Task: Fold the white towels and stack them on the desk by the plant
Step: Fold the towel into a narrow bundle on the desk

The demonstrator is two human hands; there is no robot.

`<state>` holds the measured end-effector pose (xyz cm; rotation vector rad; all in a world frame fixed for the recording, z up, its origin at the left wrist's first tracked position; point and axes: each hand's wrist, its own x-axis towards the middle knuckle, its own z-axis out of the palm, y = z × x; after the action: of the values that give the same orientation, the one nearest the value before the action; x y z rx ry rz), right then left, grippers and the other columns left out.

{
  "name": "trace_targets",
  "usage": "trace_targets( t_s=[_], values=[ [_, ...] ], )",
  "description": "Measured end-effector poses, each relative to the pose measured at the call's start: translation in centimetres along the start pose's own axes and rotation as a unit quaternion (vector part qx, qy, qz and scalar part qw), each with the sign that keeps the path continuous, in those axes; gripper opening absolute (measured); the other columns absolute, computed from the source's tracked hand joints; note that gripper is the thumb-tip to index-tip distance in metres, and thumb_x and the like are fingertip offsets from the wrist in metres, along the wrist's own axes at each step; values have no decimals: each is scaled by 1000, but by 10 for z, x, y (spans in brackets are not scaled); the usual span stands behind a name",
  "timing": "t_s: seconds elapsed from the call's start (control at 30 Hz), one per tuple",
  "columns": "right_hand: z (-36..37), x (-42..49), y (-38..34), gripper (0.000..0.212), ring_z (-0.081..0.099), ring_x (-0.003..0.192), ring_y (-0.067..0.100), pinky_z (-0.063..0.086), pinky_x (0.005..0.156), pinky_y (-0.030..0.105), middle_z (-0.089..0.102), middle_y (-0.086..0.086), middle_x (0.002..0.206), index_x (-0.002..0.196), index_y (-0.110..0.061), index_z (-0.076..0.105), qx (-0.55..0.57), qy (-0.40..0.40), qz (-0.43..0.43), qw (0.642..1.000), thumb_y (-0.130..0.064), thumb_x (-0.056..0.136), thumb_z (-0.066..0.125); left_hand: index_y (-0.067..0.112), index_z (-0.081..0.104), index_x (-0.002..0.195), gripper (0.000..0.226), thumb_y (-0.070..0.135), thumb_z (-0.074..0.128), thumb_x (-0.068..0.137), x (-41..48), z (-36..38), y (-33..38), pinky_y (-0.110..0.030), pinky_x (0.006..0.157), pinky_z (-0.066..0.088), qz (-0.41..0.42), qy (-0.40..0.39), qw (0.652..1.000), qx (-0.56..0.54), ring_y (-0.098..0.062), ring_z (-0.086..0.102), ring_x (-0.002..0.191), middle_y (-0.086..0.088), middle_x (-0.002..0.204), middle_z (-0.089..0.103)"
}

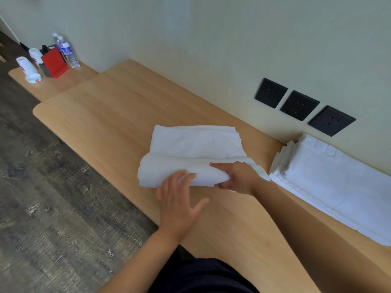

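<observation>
White towel (196, 144): soft, limp, we judge light; take it at the fold. Right grip (237, 176) curls round that fold; left grip (179, 199) flat against it.

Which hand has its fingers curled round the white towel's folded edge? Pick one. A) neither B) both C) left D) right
D: the right hand curls round the fold of the white towel; the left hand only touches it with straight fingers.

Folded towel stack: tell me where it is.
In the head view, the folded towel stack lies on the desk, far right, against the wall below the black sockets, just right of the towel being folded.
</observation>
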<state>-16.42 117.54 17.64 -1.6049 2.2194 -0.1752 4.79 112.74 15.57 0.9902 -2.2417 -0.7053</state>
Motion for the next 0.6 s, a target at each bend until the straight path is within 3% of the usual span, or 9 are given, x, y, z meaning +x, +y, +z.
trace_targets(
  t_s=[0.03, 0.1, 0.17, 0.23, 0.3, 0.4, 0.5, 0.6],
  values=[
    [-3, 5, 1, 66, 54, 118, 14, 39, 93, 22, 60, -11, 128, 139, -41, 44, 3, -20, -4, 1000, -43, 79, 70, 33, 39, 136, 88, 42, 83, 60, 4, 4, -12, -45, 108, 21, 97, -17, 986, 132, -23, 31, 135, -4, 142, 41],
    [-10, 13, 2, 68, 54, 117, 12, 40, 97, 24, 60, -14, 128, 138, -42, 46, 2, -54, -13, 998, -43, 76, 72, 33, 26, 147, 114, 39, 87, 51, 24, 2, -28, -57, 111, 6, 152, -81, 947, 272, -32, 21, 143, -10, 150, 34],
    [-17, 17, 2, 67, 53, 118, 10, 40, 100, 27, 59, -15, 130, 137, -40, 48, 10, -82, -20, 996, -41, 75, 74, 34, 21, 149, 103, 40, 81, 65, 50, -7, -35, -60, 110, 0, 146, -164, 921, 321, -30, 26, 142, -3, 144, 43],
    [-25, 18, -2, 64, 54, 114, 9, 41, 99, 26, 61, -16, 126, 134, -37, 52, 33, -123, -23, 992, -39, 75, 76, 38, 26, 145, 71, 44, 62, 84, 76, -17, -37, -49, 113, 8, 116, -281, 901, 309, -21, 42, 131, 5, 135, 50],
    [-33, 20, -6, 58, 56, 108, 8, 43, 96, 26, 63, -16, 119, 130, -36, 56, 65, -175, -19, 982, -37, 76, 77, 40, 37, 137, 58, 48, 60, 84, 101, -31, -32, -36, 99, 31, 120, -359, 880, 286, -17, 54, 112, 8, 124, 57],
    [-50, 25, -12, 46, 59, 100, 2, 46, 93, 26, 65, -21, 107, 118, -38, 63, 103, -244, 1, 964, -42, 74, 77, 41, 48, 128, 59, 44, 73, 74, 135, -47, -27, -29, 83, 38, 112, -444, 864, 208, -14, 55, 105, 13, 116, 59],
    [-63, 37, -9, 36, 63, 97, 1, 50, 93, 31, 68, -22, 102, 106, -40, 66, 145, -290, 32, 945, -45, 72, 78, 40, 53, 121, 62, 41, 82, 66, 171, -46, -36, -31, 91, 43, 84, -524, 838, 129, -10, 52, 109, 18, 118, 57],
    [-68, 51, 0, 40, 63, 98, 3, 50, 94, 35, 67, -22, 102, 105, -42, 65, 178, -276, 52, 943, -52, 69, 78, 40, 56, 118, 65, 44, 86, 60, 201, -33, -45, -33, 94, 46, 60, -548, 830, 85, -6, 55, 106, 19, 115, 59]
  ],
)
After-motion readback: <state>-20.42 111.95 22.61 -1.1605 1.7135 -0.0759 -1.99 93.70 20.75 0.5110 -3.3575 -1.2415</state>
